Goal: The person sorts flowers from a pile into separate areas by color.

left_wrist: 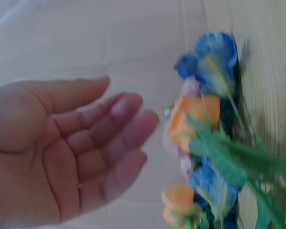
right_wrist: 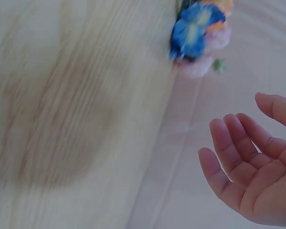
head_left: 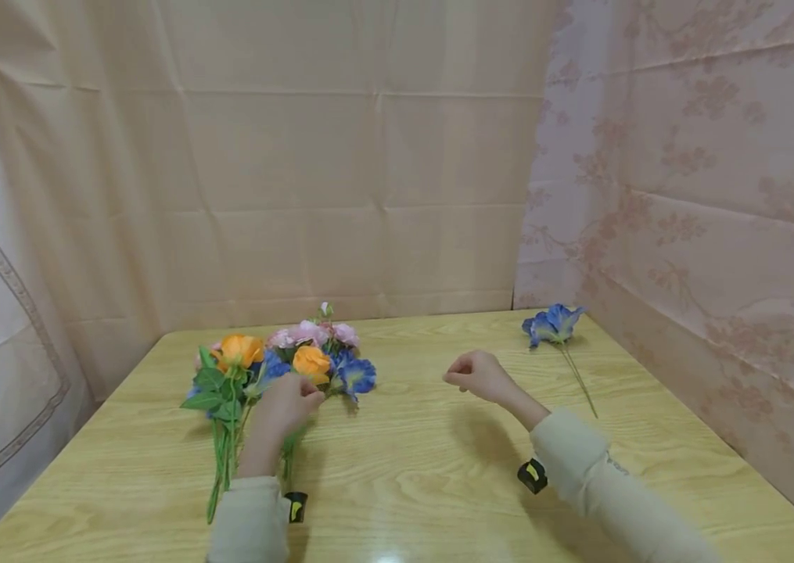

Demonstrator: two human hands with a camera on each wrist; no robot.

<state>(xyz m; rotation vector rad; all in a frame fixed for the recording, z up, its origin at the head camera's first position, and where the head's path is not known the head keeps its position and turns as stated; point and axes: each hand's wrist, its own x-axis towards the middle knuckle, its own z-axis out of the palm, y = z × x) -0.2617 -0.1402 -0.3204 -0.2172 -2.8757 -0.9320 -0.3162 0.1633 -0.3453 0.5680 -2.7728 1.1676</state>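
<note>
At the near side of the counter [head_left: 397,485], a left sleeve [head_left: 249,520] and a right sleeve [head_left: 580,457], with a small black device [head_left: 296,508] by the left cuff. Alongside the left sleeve, long green stems [head_left: 217,461], pointing toward the near edge. Just beyond, the left hand [head_left: 285,407]: empty, with the thumb parted from loosely bent fingers, a moderate gap between. Off to the right, well apart from any flower, the right hand [head_left: 484,378]: empty too, with fingers relaxed and softly curved. Hard to judge from the head view, but seemingly no contact between left hand and stems, given the blurred palm in the left wrist view.

Farther on, at the left, a crowded group: an orange flower [head_left: 240,352] above green leaves [head_left: 209,383], a second orange flower [head_left: 311,364], a spread blue flower [head_left: 356,374], and behind these, pink flowers [head_left: 310,332] and a white bud [head_left: 325,310]. Far right, alone, another blue flower [head_left: 555,322], lying with stem toward the near side.

For careful handling, probably best to pinch one stem at a time, below the petals, and to ease snagged leaves apart rather than tug. Behind everything, a creased beige curtain [head_left: 368,156].
</note>
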